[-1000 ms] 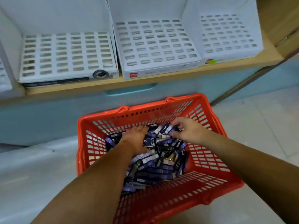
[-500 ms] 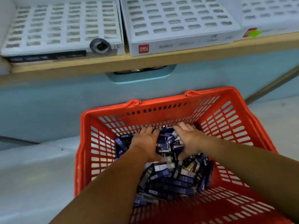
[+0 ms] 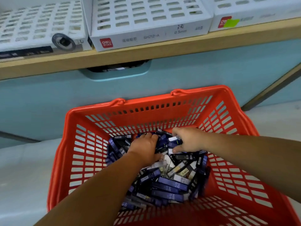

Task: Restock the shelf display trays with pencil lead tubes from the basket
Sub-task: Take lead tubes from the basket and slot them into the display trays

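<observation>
A red plastic basket sits on the floor below the shelf. Inside lies a loose pile of pencil lead tubes, dark blue and black, marked HB 0.5. Both my hands are down in the far end of the pile. My left hand curls its fingers into the tubes, thumb tucked to the right. My right hand grips a few tubes between curled fingers and thumb. Above, the white slotted display trays on the wooden shelf hold no tubes that I can see.
A left tray with a round black part on its front and a right tray with a green sticker flank the middle one. A pale blue cabinet front rises behind the basket. A dark metal bar slants at right.
My view has dropped and moved closer to the basket. Both hands have dug deeper into the far end of the pile and drawn closer together around tubes.
</observation>
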